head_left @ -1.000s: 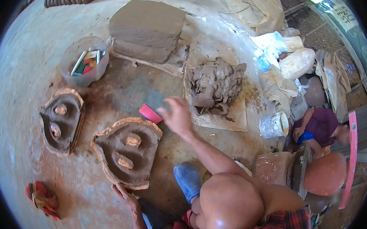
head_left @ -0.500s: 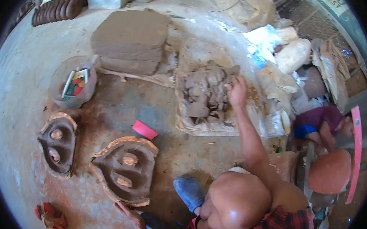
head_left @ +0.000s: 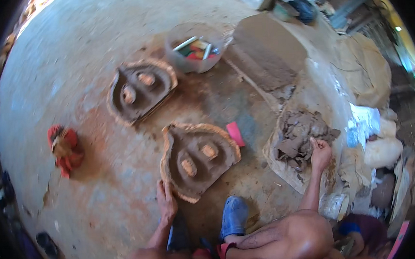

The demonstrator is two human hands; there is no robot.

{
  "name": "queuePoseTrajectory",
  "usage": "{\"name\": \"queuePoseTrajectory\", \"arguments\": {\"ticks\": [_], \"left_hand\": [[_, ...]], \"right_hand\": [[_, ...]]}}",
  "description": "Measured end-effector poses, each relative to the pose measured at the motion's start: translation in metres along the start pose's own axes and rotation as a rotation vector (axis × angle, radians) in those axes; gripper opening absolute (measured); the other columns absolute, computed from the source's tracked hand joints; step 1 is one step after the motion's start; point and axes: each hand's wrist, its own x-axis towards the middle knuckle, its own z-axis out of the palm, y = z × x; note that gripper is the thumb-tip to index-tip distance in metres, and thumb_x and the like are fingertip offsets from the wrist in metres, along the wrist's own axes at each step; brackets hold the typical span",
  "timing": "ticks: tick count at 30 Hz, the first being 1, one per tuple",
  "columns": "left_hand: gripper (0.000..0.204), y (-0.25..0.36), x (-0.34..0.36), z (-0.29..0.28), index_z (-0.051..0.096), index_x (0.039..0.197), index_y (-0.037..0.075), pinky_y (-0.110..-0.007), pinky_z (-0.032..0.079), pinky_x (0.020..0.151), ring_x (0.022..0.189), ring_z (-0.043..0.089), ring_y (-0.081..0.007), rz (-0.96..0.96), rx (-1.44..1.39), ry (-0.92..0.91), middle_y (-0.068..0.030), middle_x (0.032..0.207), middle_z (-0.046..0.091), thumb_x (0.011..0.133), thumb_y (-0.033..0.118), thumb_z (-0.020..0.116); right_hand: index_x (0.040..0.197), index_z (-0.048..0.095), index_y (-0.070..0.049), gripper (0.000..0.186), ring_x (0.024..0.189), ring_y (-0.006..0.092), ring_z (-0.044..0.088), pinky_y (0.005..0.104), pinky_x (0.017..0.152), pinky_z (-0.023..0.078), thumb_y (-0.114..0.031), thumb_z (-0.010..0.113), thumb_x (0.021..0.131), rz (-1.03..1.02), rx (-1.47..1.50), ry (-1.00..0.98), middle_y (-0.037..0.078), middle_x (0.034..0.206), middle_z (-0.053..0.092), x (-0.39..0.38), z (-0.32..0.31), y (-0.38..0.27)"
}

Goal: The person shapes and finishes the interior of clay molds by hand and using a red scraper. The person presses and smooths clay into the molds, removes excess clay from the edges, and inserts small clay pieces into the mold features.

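My right hand [head_left: 321, 155] reaches onto a heap of torn wet clay [head_left: 295, 131] on a sheet, fingers closed on a piece. My left hand [head_left: 167, 201] touches the outer left rim of the nearer clay-lined mould [head_left: 197, 176], its fingers fairly straight. That mould has a rough orange-brown edge and two oval raised parts inside. A similar mould [head_left: 141, 95] lies farther back. A pink block [head_left: 235, 133], perhaps a sponge, rests beside the nearer mould.
Behind are a tub of tools [head_left: 194, 61] and a clay slab [head_left: 264, 50]. A red cloth [head_left: 66, 152] lies left. Sacks [head_left: 380, 152] and buckets crowd the right, where a person in purple [head_left: 366, 231] is partly visible. My legs and blue clog [head_left: 232, 213] frame the bottom.
My right hand moved from beside the pink block rightward onto the clay heap and closed there. The view has swung round, shifting the scene. My left hand stays at the mould's rim.
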Motion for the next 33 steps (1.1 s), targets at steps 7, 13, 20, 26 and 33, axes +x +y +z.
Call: {"name": "queuePoseTrajectory", "arguments": {"ticks": [7, 13, 20, 26, 33], "left_hand": [[0.031, -0.019, 0.001, 0.003, 0.057, 0.126, -0.001, -0.035, 0.047, 0.077, 0.083, 0.054, -0.0165, -0.041, -0.030, -0.013, -0.0075, 0.095, 0.060, 0.115, 0.025, 0.045], [0.029, -0.012, 0.001, 0.007, 0.057, 0.126, -0.001, -0.035, 0.048, 0.079, 0.084, 0.054, -0.0166, -0.022, -0.047, 0.003, -0.0076, 0.095, 0.061, 0.115, 0.022, 0.045], [0.026, -0.011, 0.001, 0.007, 0.058, 0.127, -0.001, -0.037, 0.050, 0.086, 0.092, 0.059, -0.0202, -0.041, 0.005, 0.012, -0.0119, 0.103, 0.066, 0.113, 0.018, 0.046], [0.027, -0.022, 0.000, 0.009, 0.058, 0.127, -0.002, -0.038, 0.050, 0.087, 0.093, 0.060, -0.0222, 0.006, -0.014, 0.038, -0.0144, 0.103, 0.066, 0.113, 0.018, 0.046], [0.029, -0.006, 0.000, 0.003, 0.058, 0.124, -0.002, -0.040, 0.050, 0.082, 0.086, 0.060, -0.0280, -0.038, 0.034, 0.015, -0.0185, 0.097, 0.065, 0.112, 0.022, 0.046]], "right_hand": [[0.113, 0.072, 0.003, 0.027, 0.098, 0.0264, 0.072, 0.0355, 0.084, 0.058, -0.004, 0.079, 0.088, -0.588, 0.502, -0.536, 0.014, 0.110, 0.072, -0.122, 0.059, -0.129], [0.114, 0.072, 0.003, 0.028, 0.099, 0.0332, 0.071, 0.0382, 0.087, 0.059, -0.002, 0.078, 0.087, -0.825, 0.532, -0.757, 0.017, 0.113, 0.070, -0.143, 0.089, -0.182], [0.109, 0.076, -0.001, 0.022, 0.102, 0.0357, 0.069, 0.0410, 0.091, 0.058, -0.002, 0.075, 0.087, -1.065, 0.426, -0.865, 0.016, 0.105, 0.071, -0.143, 0.119, -0.194], [0.106, 0.078, -0.004, 0.020, 0.093, 0.0319, 0.066, 0.0413, 0.085, 0.057, -0.004, 0.075, 0.087, -1.254, 0.342, -0.835, 0.011, 0.096, 0.070, -0.155, 0.133, -0.227], [0.109, 0.078, -0.005, 0.025, 0.096, 0.0305, 0.064, 0.0416, 0.088, 0.056, -0.011, 0.081, 0.084, -1.324, 0.168, -0.927, 0.010, 0.091, 0.067, -0.155, 0.149, -0.247]]}}
